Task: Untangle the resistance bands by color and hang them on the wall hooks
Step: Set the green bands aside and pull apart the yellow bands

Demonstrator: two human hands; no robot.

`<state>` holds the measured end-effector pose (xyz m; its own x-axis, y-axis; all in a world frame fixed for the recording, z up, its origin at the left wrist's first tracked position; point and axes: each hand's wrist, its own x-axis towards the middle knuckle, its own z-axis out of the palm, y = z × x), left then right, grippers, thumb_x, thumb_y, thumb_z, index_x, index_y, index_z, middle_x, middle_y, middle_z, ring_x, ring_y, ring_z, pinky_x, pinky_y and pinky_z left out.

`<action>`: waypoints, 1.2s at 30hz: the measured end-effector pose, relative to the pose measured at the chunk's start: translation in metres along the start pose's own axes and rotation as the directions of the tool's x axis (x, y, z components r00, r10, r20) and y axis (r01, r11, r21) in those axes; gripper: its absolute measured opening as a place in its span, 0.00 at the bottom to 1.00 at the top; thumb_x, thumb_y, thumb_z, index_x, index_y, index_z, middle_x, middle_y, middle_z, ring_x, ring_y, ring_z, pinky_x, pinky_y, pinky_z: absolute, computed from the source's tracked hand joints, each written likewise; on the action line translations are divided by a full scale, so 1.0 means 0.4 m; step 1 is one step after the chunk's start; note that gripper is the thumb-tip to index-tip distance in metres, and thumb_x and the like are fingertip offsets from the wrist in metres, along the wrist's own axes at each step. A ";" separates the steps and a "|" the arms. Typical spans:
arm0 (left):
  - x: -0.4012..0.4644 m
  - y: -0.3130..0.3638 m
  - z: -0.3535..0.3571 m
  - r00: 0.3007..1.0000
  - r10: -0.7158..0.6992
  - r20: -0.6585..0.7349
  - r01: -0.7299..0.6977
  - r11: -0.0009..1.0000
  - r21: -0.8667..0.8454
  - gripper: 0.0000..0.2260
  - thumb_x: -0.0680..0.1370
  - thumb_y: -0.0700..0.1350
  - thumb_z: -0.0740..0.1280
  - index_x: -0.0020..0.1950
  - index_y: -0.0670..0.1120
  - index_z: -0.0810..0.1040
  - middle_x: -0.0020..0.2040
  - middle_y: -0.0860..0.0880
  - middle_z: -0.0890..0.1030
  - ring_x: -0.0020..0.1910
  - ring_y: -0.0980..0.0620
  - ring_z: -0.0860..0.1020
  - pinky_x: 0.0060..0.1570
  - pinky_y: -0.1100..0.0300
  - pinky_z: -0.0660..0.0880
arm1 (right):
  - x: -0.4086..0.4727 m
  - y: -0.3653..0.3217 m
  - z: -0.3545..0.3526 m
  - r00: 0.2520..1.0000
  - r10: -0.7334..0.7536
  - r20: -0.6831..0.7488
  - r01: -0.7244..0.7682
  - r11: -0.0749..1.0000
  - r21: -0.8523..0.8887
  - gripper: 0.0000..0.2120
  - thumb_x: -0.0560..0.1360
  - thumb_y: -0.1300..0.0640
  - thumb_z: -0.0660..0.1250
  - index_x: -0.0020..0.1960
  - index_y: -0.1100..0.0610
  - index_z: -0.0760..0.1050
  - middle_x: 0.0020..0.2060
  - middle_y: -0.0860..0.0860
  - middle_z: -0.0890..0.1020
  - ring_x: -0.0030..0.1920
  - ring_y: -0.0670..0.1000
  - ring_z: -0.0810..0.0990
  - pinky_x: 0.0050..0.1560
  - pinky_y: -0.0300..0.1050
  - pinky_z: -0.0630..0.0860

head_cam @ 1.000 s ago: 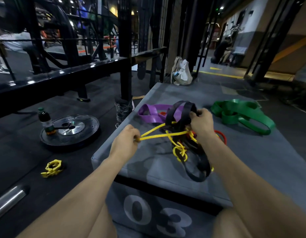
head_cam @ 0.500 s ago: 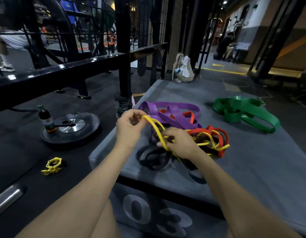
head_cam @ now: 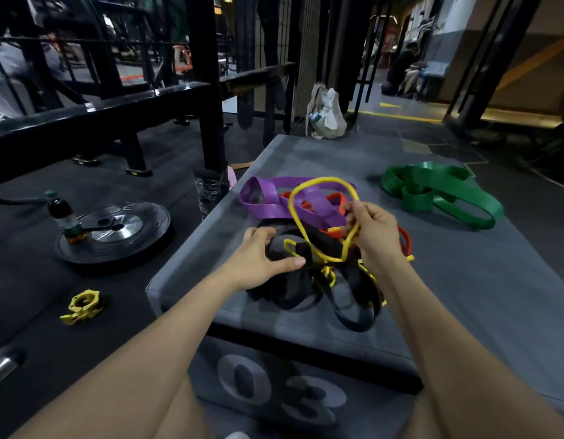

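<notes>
A tangle of resistance bands lies on the grey padded box marked 03. My right hand pinches the thin yellow band, whose loop arches up over the wide purple band. An orange-red band is woven under the purple and yellow ones. My left hand presses on the black band, thumb stretched along it. The green band lies apart, folded at the box's far right. No wall hooks are visible.
On the floor at left sit a weight plate with a dark bottle on it, a yellow barbell collar and a steel bar end. A black rack stands behind; a bag lies beyond the box.
My right hand rose and shifted right, lifting the yellow band into a tall loop. My left hand let go of the yellow band and dropped onto the black band.
</notes>
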<state>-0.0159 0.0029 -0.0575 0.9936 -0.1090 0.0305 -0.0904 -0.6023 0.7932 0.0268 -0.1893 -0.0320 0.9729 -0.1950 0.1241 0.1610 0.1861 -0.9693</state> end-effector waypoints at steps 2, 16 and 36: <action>-0.012 0.000 0.001 0.997 -0.016 0.078 0.008 0.994 0.111 0.41 0.65 0.59 0.74 0.72 0.45 0.62 0.65 0.51 0.59 0.69 0.54 0.62 0.66 0.66 0.58 | -0.002 -0.009 -0.010 0.995 0.039 -0.089 -0.035 0.998 0.044 0.14 0.80 0.62 0.57 0.38 0.59 0.75 0.27 0.51 0.71 0.22 0.45 0.70 0.23 0.34 0.71; -0.015 0.026 0.065 0.997 0.046 -0.058 -0.031 0.973 0.228 0.33 0.66 0.39 0.70 0.68 0.47 0.60 0.60 0.45 0.66 0.55 0.42 0.74 0.58 0.49 0.73 | -0.026 0.005 -0.047 0.985 0.050 0.168 -0.026 0.989 -0.143 0.07 0.79 0.66 0.59 0.47 0.60 0.76 0.37 0.52 0.80 0.36 0.42 0.80 0.42 0.36 0.78; -0.016 0.085 0.085 0.966 0.201 -0.161 -0.110 0.888 0.447 0.32 0.67 0.45 0.71 0.70 0.53 0.65 0.65 0.49 0.64 0.66 0.47 0.65 0.65 0.53 0.61 | -0.035 0.029 -0.177 0.900 0.099 0.424 0.398 0.207 -0.894 0.17 0.71 0.63 0.68 0.59 0.56 0.78 0.57 0.52 0.79 0.61 0.56 0.73 0.59 0.42 0.68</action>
<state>-0.0278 -0.0436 -0.0514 0.9528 -0.0994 0.2867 -0.2204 -0.8761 0.4288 0.0032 -0.2526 -0.0600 0.9620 0.2515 0.1060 0.2727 -0.8997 -0.3408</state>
